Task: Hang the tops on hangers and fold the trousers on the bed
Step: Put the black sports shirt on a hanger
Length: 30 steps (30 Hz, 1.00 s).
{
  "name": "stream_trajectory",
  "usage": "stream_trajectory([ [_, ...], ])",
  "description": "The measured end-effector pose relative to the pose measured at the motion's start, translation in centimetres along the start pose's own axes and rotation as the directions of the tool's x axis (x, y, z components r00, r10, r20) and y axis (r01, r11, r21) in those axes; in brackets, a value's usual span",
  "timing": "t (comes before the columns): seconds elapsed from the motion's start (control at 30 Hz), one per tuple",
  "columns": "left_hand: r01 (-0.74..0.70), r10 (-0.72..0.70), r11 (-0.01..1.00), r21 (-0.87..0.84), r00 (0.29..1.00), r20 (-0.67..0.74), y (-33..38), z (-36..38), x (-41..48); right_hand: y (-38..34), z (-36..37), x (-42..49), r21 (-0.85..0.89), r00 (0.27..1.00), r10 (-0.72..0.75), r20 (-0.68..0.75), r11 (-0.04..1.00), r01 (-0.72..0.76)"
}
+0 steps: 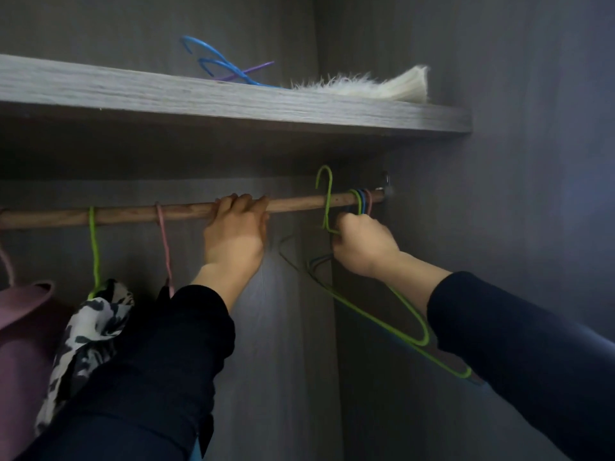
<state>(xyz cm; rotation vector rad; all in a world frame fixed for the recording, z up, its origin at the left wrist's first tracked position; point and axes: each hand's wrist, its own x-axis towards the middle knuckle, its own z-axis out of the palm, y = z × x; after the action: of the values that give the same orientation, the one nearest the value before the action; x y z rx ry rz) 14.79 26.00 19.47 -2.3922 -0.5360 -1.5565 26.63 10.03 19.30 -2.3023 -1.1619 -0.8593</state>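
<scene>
Nearest to the camera, two dark sleeves reached up into a grey wardrobe. The right hand (362, 247) had its fingers curled tightly around the neck of a light-green wire hanger (329, 197). The twisted neck was inside the fist, the hook rose above the knuckles, and the shoulders hung down under the wrist towards the sleeve. The left hand (236, 234) gripped the round wooden rail (133, 212) from below, with the fingers wrapped over its top.

The main risk, in my judgement, was a tangle. Under the right hand several wire shoulders, green and blue, crossed each other, so a quick pull could drag a second hanger along or drop one. The hook stood in front of the rail and appeared free of it, but it was close to the bunch of green, blue and pink hooks (361, 201) at the rail's right end and might catch them.

To the left on the rail hung a black-and-white patterned top (90, 324). Farther up, the grey wooden shelf (233, 101) carried loose blue plastic hangers (216, 63). No bed or trousers were visible.
</scene>
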Motion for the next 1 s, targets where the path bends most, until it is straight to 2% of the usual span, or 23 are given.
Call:
stream_trajectory([
  [0.17, -0.018, 0.018, 1.000, -0.020, 1.000, -0.004, 0.0, 0.2, -0.1, -0.8, 0.8, -2.8, 0.114, 0.999, 0.012, -0.043, 0.994, -0.007],
  [0.37, 0.010, -0.011, 0.994, -0.109, 1.000, -0.012, 0.2, 0.6, -0.3, -1.0, 0.5, -8.4, 0.383, 0.989, 0.101, -0.109, 0.922, -0.052],
  [0.6, 0.214, -0.187, 0.970, -0.112, 0.960, 0.210, 4.3, -2.4, -4.5, 0.2, -3.6, -15.2, 0.534, 0.961, 0.252, 0.114, 0.800, -0.273],
  [0.73, 0.152, -0.083, 0.955, -0.255, 0.962, 0.262, 9.2, -5.0, -9.1, 1.8, -7.5, -21.1, 0.537, 0.959, 0.224, 0.171, 0.795, -0.282],
  [0.8, 0.109, -0.030, 0.941, -0.321, 0.970, 0.241, 12.1, -6.5, -11.7, 3.0, -9.8, -24.8, 0.544, 0.949, 0.201, 0.243, 0.782, -0.305],
  [0.9, 0.112, -0.038, 0.904, -0.413, 0.982, 0.182, 18.5, -9.4, -16.1, 6.1, -13.7, -31.5, 0.494, 0.904, 0.235, 0.356, 0.774, -0.395],
  [1.0, 0.130, -0.034, 0.859, -0.495, 0.980, 0.197, 25.1, -11.2, -20.1, 9.4, -17.2, -37.9, 0.451, 0.848, 0.295, 0.440, 0.744, -0.493],
])
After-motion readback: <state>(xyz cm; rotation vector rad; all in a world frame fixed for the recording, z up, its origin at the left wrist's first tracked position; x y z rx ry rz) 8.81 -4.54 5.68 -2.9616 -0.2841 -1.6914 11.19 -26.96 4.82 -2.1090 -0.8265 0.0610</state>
